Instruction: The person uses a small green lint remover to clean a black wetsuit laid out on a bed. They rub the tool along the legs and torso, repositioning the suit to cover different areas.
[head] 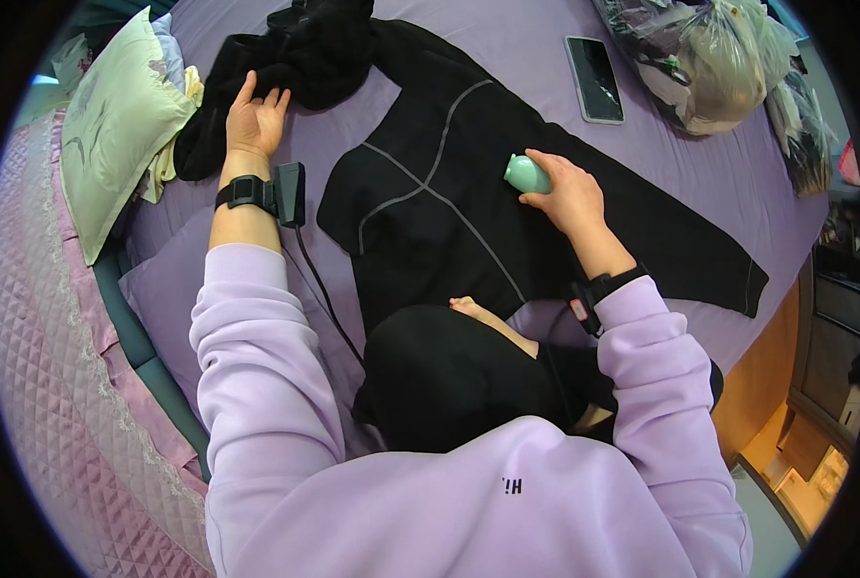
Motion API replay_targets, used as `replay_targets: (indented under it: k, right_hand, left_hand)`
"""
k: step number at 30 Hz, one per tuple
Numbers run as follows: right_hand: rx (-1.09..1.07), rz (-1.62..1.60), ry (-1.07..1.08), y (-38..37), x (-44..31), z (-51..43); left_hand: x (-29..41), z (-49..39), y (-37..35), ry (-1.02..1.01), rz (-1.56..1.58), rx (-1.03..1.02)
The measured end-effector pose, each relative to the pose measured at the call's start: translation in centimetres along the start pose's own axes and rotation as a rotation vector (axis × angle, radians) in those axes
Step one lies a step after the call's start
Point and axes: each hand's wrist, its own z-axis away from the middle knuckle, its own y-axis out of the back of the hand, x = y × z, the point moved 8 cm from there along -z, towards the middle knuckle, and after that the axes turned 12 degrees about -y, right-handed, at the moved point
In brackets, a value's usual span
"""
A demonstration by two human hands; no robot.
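Note:
My right hand (571, 191) grips a small rounded mint-green handheld device (527, 175) over a black garment (473, 188). Grey seam lines cross on that garment, which lies spread on the purple bedsheet (661, 180). One long sleeve or leg of it reaches out to the right. My left hand (255, 119) is palm up with its fingers apart and holds nothing. Its fingertips lie over a bunched black cloth (300, 65) at the far left; whether they touch it, I cannot tell.
A smartphone (594, 79) lies on the sheet at the far right, beside a filled clear plastic bag (704, 65). A pale green pillow (122, 123) leans at the left, near a pink quilted cover (61, 325). My bent leg (451, 376) and bare foot border the garment's near edge.

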Motion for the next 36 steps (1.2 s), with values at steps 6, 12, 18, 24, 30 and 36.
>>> replay_targets:
  k: [6, 12, 18, 24, 30, 36]
  right_hand:
    - [-0.016, -0.014, -0.016, 0.1, 0.1, 0.0]
    - [-0.031, 0.015, -0.016, 0.5, -0.4, 0.1]
    - [-0.048, 0.007, -0.048, 0.5, -0.4, 0.5]
    - [-0.067, -0.013, -0.044, 0.1, 0.0, 0.7]
    - [-0.062, -0.009, -0.030, 0.1, -0.3, 0.6]
    - [-0.075, -0.019, 0.114, 1.7, -1.8, 1.2]
  left_hand:
    - [-2.0, 9.0, 5.2, 0.412, -1.078, -0.193]
    - [-2.5, 20.3, 5.0, 0.628, -0.647, -0.285]
    - [-1.3, 21.2, 2.7, 0.712, -0.792, -0.412]
    - [4.7, 13.0, 5.4, 0.280, -1.181, -0.295]
    - [3.6, 13.2, 8.6, -0.269, -1.881, -0.092]
    - [2.2, 23.1, -1.5, -0.809, -1.602, -0.412]
